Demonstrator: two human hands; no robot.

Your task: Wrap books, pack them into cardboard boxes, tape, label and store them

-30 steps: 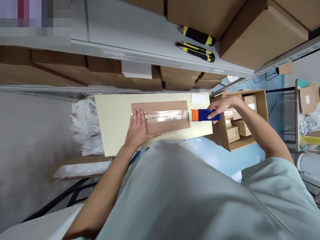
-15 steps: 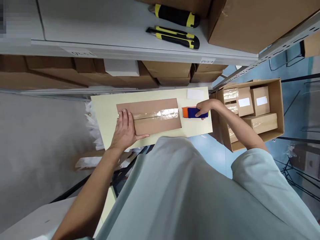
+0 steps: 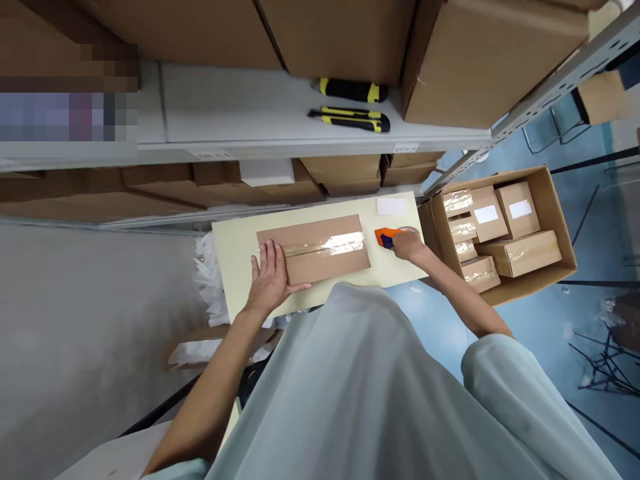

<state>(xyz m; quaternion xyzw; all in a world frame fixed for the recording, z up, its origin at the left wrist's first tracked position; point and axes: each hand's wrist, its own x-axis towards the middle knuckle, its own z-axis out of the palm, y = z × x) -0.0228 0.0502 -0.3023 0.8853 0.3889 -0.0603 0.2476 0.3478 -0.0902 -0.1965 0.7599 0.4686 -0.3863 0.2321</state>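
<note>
A long flat cardboard box point(image 3: 325, 267) lies on a pale yellow board, a strip of shiny clear tape point(image 3: 343, 244) running along its top. My left hand point(image 3: 270, 277) rests flat on the box's left end, fingers stretched and thumb out along the near edge. Just off the box's right end, my right hand point(image 3: 409, 245) is closed around an orange and blue tape dispenser point(image 3: 385, 238). Part of the tape roll shows behind my fingers; the dispenser's grip is mostly hidden by the hand.
The pale board point(image 3: 235, 267) carries a white label point(image 3: 392, 206) at its far right. An open carton point(image 3: 565, 260) of taped boxes stands to the right. Two yellow-black utility knives point(image 3: 353, 120) lie on the grey shelf point(image 3: 225, 107) above, with cardboard boxes around.
My right hand has turned the tape dispenser, so its orange side and tape roll now show. My left hand stays on the box. The camera view has shifted.
</note>
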